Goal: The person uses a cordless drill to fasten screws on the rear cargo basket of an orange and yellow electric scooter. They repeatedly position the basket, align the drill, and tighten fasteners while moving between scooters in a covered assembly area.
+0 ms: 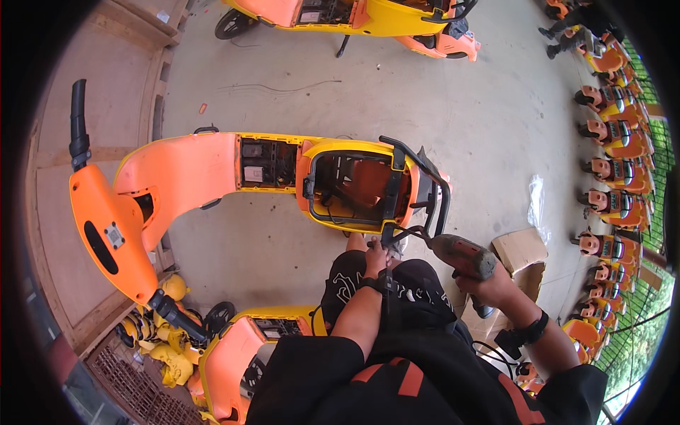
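An orange and yellow electric scooter (177, 170) stands in front of me, its seat area open and a black tubular rear rack (440, 191) at its right end. My right hand (489, 285) is closed round the handle of a worn power drill (457, 255), whose nose points left at the near corner of the rack. Close beside that corner, my left hand (377, 258) has its fingers closed; what they hold, if anything, is hidden. Inside the scooter's body show an open compartment (361, 180) and a battery bay (265, 166).
Another scooter (319, 18) stands across the floor, and part of a third (234, 354) is at lower left. Yellow parts (170, 361) are heaped near a brown crate (134, 382). A cardboard box (520, 248) lies right of me. Parked scooters (620, 170) line the right side.
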{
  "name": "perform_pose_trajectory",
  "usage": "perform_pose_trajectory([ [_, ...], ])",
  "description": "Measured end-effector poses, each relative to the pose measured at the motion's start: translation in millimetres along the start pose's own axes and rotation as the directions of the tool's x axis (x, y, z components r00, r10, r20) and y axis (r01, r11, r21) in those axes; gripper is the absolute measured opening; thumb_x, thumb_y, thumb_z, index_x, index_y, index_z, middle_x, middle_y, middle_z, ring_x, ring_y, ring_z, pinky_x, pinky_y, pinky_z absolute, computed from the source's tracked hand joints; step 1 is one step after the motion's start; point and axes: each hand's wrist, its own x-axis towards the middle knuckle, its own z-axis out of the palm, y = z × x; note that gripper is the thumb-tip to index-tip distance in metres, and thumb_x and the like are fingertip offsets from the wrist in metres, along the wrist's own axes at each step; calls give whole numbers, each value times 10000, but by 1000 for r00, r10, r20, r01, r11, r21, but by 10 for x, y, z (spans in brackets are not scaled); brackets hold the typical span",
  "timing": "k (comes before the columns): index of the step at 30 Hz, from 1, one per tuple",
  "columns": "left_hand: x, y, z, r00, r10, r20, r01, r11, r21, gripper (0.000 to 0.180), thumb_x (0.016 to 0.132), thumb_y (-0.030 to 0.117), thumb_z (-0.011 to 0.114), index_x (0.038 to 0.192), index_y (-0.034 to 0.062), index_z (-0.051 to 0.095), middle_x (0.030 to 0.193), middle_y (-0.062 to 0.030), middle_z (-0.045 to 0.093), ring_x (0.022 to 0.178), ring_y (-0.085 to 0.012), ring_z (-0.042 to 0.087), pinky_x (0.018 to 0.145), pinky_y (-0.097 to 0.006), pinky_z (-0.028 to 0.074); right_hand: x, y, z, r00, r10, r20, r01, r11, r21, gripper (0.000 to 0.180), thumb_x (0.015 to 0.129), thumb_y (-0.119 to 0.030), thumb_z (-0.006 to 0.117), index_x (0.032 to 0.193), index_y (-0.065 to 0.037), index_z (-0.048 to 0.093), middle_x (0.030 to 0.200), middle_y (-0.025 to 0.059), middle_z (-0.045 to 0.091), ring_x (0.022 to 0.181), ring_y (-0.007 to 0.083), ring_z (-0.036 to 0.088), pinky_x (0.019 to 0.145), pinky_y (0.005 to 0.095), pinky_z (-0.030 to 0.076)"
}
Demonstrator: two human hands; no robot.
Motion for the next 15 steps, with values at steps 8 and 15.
perform_pose_trajectory([
  [8, 56, -151, 579, 570, 473, -672, -409, 872, 267, 672, 1016, 504, 370, 1159, -112, 600, 1079, -327, 647, 1019, -462, 614, 852, -444, 483, -37, 221, -210, 990, -28, 136, 51, 984, -171, 366, 777, -85, 707, 1127, -22, 620, 906, 44, 661, 821, 131, 604, 788, 293, 503],
  [15, -299, 306, 1040, 499, 214, -840, -435, 900, -29, 645, 1036, 473, 340, 1096, -113, 605, 1023, -334, 657, 920, -481, 636, 790, -469, 527, 114, 200, -417, 978, 90, 187, -42, 968, -248, 392, 805, -48, 696, 1185, -37, 599, 933, 16, 645, 839, 111, 587, 783, 292, 509],
])
